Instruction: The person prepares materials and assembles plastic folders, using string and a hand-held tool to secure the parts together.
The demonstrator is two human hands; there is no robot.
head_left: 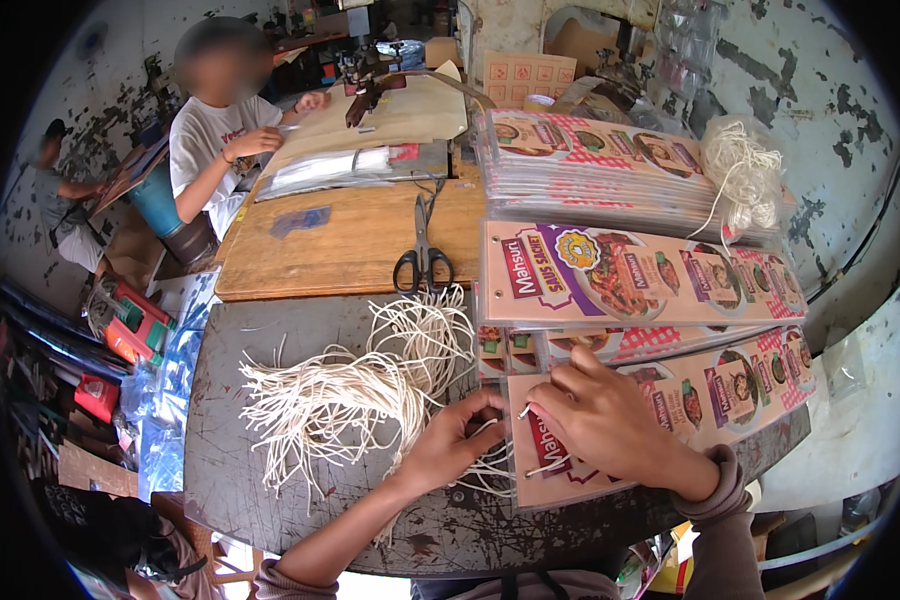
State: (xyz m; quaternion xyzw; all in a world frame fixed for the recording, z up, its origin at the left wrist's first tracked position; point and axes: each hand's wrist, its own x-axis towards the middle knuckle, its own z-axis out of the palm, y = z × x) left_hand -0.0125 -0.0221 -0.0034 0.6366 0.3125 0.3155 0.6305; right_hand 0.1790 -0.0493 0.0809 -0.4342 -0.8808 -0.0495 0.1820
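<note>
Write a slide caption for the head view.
Right hand pinches white cord over a printed card, left hand alongside.

Two hands show, one left hand and one right hand, along with three main card faces: one front card, one middle card and one topping a back stack, whose layers are packed too tightly to count. There is one pair of scissors, one bag of string, one wooden board and one dark surface, while the loose cords are too many and tangled to number. Two co-workers appear, one nearer person and one farther person, and one blue drum.
</note>
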